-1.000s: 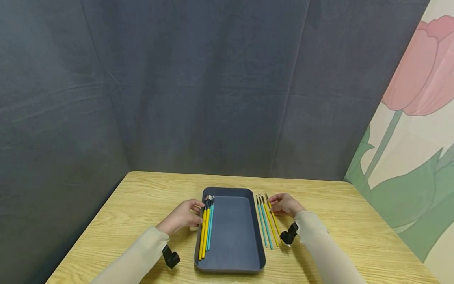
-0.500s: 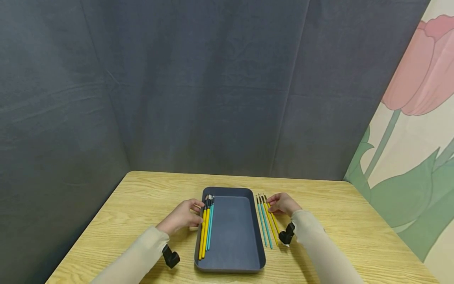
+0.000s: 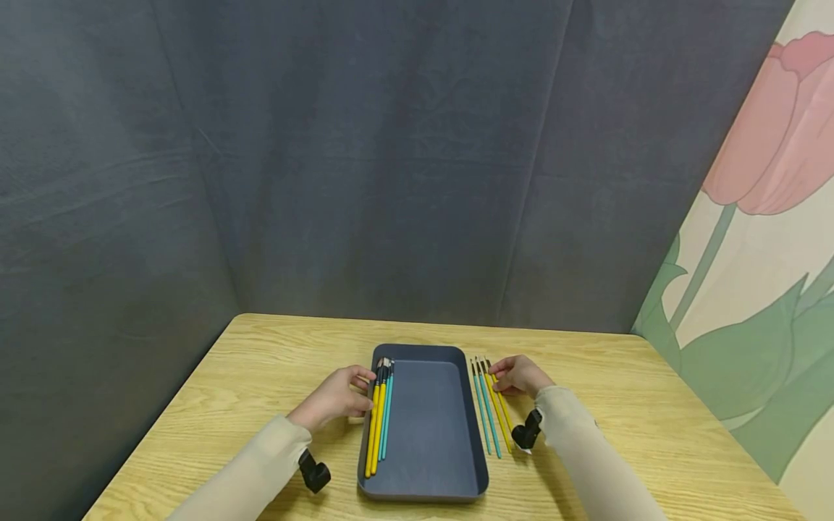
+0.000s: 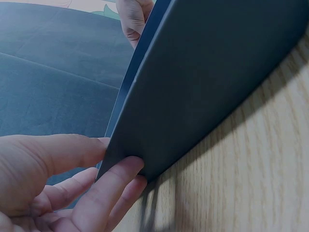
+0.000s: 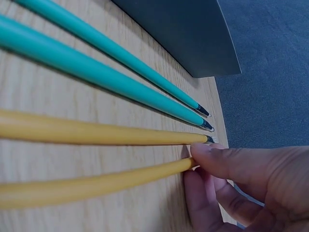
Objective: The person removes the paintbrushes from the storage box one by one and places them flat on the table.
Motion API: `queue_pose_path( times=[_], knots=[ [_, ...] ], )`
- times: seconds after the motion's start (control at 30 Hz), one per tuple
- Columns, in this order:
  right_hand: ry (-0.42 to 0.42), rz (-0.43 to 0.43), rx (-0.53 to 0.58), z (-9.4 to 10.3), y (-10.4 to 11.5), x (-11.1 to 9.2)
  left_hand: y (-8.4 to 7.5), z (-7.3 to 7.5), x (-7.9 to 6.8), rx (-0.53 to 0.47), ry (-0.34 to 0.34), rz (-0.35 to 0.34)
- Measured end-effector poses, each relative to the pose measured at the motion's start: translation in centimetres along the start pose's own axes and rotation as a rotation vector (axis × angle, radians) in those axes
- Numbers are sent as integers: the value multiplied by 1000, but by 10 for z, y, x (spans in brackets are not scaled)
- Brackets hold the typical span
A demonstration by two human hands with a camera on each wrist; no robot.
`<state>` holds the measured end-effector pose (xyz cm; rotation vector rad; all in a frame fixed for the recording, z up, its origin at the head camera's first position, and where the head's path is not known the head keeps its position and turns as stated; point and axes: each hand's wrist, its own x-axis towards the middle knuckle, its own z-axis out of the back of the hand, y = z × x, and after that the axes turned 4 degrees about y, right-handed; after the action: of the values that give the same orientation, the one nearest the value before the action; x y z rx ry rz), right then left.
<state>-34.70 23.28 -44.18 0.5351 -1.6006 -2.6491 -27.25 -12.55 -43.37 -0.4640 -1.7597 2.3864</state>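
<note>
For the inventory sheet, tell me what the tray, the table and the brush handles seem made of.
Tray: matte dark grey, perhaps plastic or coated metal; thin, smooth walls.
Table: wood or wood-look laminate, low sheen; pale grain shows.
Yellow brush handles and teal brush handles: perhaps painted wood or plastic, satin; even colour, soft highlights.

Dark curtain (image 3: 391, 159) behind a wooden table (image 3: 293, 347), tulip mural (image 3: 756, 268) at right.

- Your table (image 3: 293, 347): pale wood grain, rounded far corners.
- Dark tray (image 3: 430, 427) on it, before you.
- Right of that: two teal brushes (image 5: 96, 74), one yellow brush (image 5: 96, 133).
- Outer yellow brush (image 5: 96, 181): lying or part-lifted, hard to tell.
</note>
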Motion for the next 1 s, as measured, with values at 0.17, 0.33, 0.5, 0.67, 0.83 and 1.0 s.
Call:
queue_pose_path(
  times=[0.17, 0.33, 0.5, 0.67, 0.83, 1.0],
  knots=[
    [13, 7, 11, 1, -1, -2, 0, -1, -1, -3, -7, 1],
    [25, 13, 15, 1, -2, -2, 1, -1, 0, -1, -5, 0],
    [27, 4, 13, 1, -2, -2, 3, 0, 2, 5, -4, 3],
    [50, 7, 22, 1, 0, -3, 4, 1, 4, -3, -11, 7],
    [94, 23, 46, 5, 3, -6, 4, 1, 4, -10, -11, 5],
    [113, 55, 56, 8, 16, -10, 3, 2, 4, -15, -5, 3]
  ],
)
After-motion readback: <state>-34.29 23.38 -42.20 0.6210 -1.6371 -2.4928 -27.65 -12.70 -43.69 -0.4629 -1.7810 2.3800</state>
